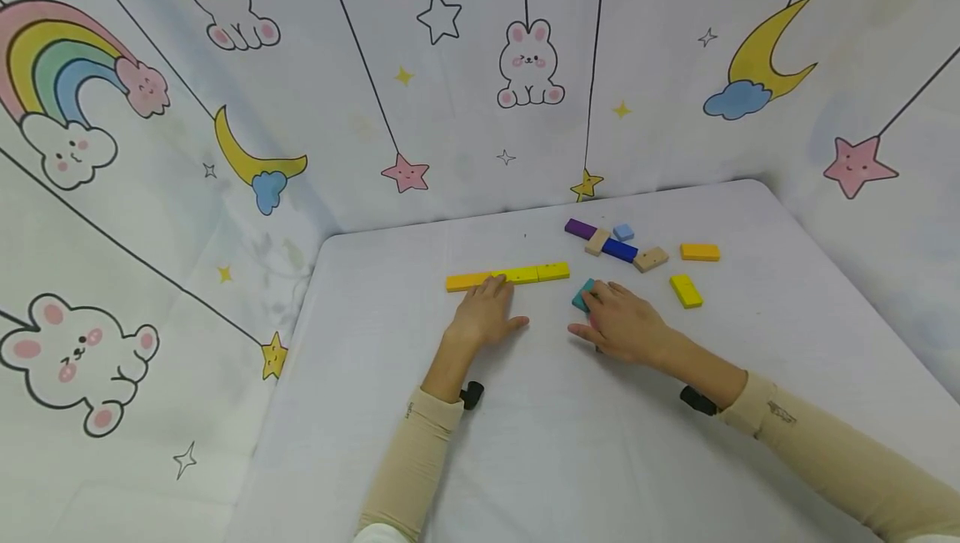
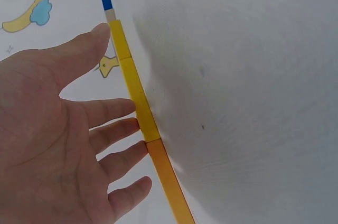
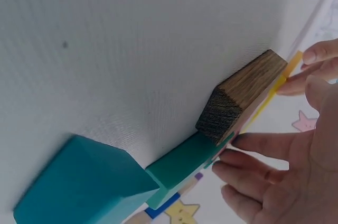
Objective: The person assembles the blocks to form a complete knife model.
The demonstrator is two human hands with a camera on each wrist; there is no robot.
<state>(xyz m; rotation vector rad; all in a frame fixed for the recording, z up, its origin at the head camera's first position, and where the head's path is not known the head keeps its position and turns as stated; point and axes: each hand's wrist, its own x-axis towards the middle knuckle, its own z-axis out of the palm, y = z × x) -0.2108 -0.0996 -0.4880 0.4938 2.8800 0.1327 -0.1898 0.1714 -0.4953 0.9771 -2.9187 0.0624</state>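
Note:
My left hand (image 1: pixel 483 314) rests on the table with straight fingers, its fingertips against a row made of an orange block (image 1: pixel 467 282) and yellow blocks (image 1: pixel 553 271). In the left wrist view those fingers touch the row's side, the thumb spread away. My right hand (image 1: pixel 630 326) lies over a teal block (image 1: pixel 581 297) and hides most of what is beneath it. In the right wrist view its fingertips touch the side of a green block (image 3: pixel 185 166) and a brown wood-grained block (image 3: pixel 248 92), with the thumb apart. The teal block (image 3: pixel 84 187) stands nearer that camera.
Farther back lie a purple block (image 1: pixel 581 228), a dark blue block (image 1: pixel 619 249), a small light blue block (image 1: pixel 623 232) and tan blocks (image 1: pixel 651 258). Right of these are an orange block (image 1: pixel 700 252) and a yellow block (image 1: pixel 686 291). A patterned cloth (image 1: pixel 480 109) hangs behind the table.

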